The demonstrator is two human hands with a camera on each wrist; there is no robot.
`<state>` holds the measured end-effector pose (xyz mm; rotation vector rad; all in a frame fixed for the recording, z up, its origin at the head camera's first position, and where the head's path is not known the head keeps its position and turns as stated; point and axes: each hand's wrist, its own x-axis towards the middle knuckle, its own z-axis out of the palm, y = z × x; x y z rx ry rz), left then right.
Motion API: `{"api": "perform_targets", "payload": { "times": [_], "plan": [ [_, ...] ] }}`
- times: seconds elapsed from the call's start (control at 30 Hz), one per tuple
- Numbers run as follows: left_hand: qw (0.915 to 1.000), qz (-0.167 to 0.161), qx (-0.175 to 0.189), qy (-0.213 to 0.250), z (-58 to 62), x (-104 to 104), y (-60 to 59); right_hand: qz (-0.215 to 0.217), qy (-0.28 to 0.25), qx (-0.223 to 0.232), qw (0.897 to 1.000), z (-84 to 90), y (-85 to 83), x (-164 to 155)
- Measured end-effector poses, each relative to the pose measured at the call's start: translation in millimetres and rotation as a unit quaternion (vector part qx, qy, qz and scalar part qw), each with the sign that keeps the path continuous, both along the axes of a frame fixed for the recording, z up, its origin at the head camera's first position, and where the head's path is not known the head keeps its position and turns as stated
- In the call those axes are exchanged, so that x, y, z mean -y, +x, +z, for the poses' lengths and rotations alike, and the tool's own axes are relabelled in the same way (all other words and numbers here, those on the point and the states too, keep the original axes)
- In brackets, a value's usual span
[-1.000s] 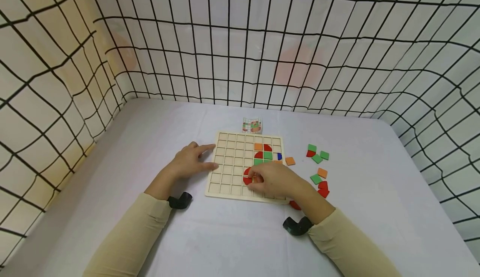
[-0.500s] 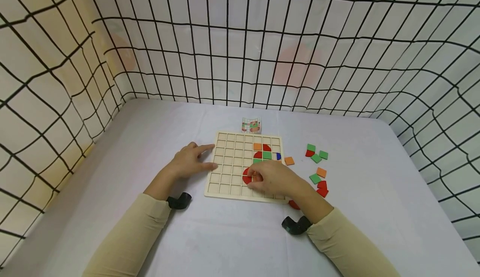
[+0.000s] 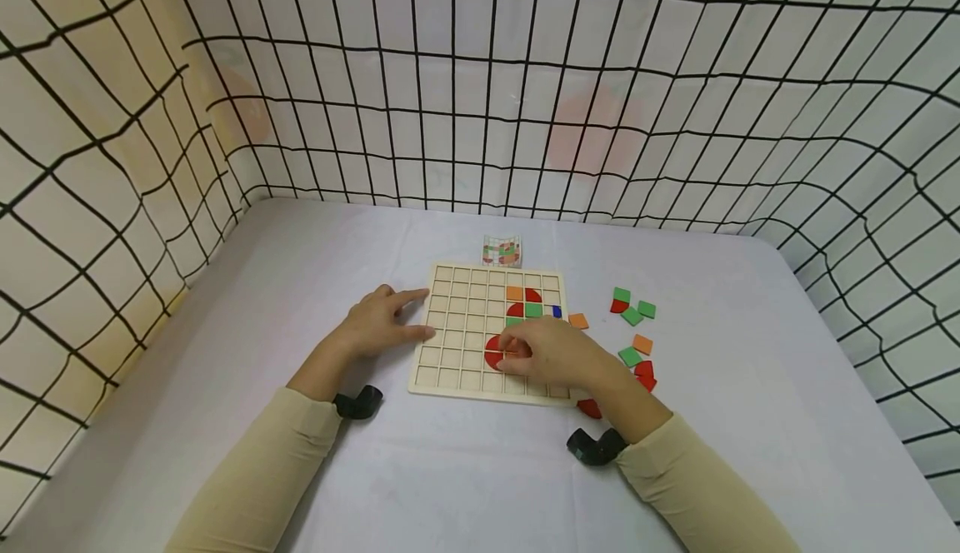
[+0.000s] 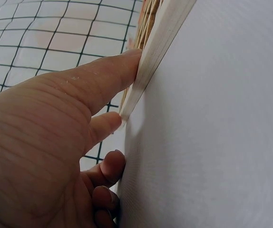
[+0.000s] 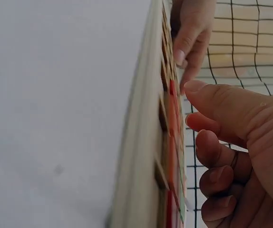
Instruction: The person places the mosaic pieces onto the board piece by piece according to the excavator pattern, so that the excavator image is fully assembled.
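Observation:
A pale wooden grid board (image 3: 450, 338) lies on the white cloth. My left hand (image 3: 372, 321) rests at its left edge, thumb and index finger straight against the side; the left wrist view shows the thumb (image 4: 112, 76) touching the wooden rim. Above the lower right cells is my right hand (image 3: 558, 355), fingers bent and thumb near the index finger. In the right wrist view, that hand's fingertips stand off the board with nothing between them. Beside them, red quarter-round tiles (image 3: 492, 355) and orange tiles (image 5: 172, 156) sit in the grid. The hand hides several cells.
Loose green (image 3: 622, 295), orange (image 3: 642, 344) and red (image 3: 590, 408) tiles lie right of the board. One orange tile (image 3: 578, 321) is near its right edge. A small pattern card (image 3: 502, 251) stands behind it. Black wire mesh (image 3: 480, 87) surrounds the table.
My right hand has lifted slightly and shifted a little, uncovering more of the red tiles and some orange next to them. My left hand has stayed at the board's edge.

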<state>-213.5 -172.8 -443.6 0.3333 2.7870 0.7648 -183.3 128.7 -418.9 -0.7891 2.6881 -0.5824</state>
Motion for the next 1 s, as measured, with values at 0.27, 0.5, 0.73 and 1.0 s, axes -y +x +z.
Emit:
{"api": "perform_targets", "payload": {
  "times": [0.27, 0.5, 0.73, 1.0],
  "plan": [
    [1.0000, 0.002, -0.001, -0.001, 0.8, -1, 1.2, -0.071, -0.015, -0.007, 0.997, 7.1, -19.4, -36],
    [1.0000, 0.003, -0.003, -0.002, 0.4, -1, 0.6, -0.181, -0.020, -0.023, 0.983, 13.8, -37.0, -86],
    [1.0000, 0.005, 0.000, -0.002, 1.6, -1, 1.4, -0.293, -0.031, -0.021, 0.956, -0.4, -49.3, -130],
    [1.0000, 0.002, -0.006, -0.003, -0.3, 0, 1.0, -0.363, -0.012, -0.016, 0.932, -22.0, -55.1, -143]
  ]
}}
